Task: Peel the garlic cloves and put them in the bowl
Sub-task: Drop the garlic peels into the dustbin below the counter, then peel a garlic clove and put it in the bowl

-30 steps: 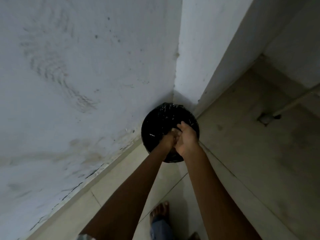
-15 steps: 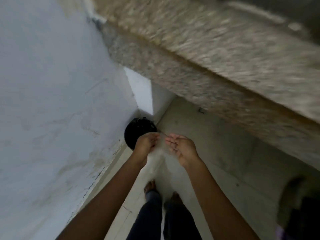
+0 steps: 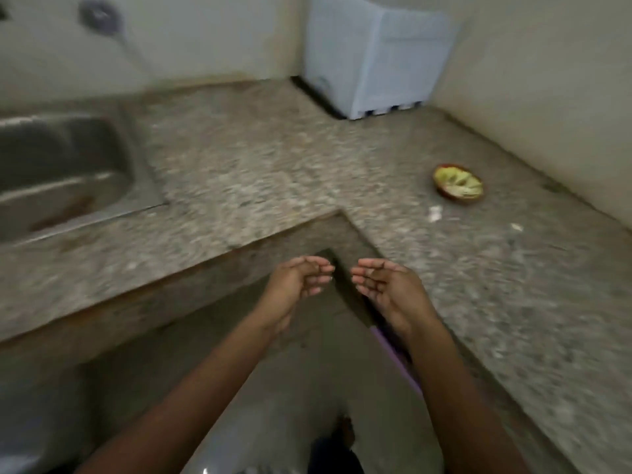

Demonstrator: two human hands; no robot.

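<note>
A small brown bowl (image 3: 458,183) with pale garlic cloves in it sits on the speckled stone counter (image 3: 260,159) at the right. My left hand (image 3: 301,280) and my right hand (image 3: 384,285) hover side by side in front of the counter's inner corner, palms up, fingers loosely curled and apart. Neither hand holds anything. Two small white scraps (image 3: 435,213), perhaps garlic skin, lie on the counter just in front of the bowl. The view is motion-blurred.
A steel sink (image 3: 61,165) is set into the counter at the left. A pale blue box-shaped appliance (image 3: 379,53) stands at the back corner against the wall. The floor and my foot (image 3: 343,431) show below.
The view swung up from a black bin in the floor corner to the counter. My hands, pressed together over the bin, have come apart and risen, empty and palms up.
</note>
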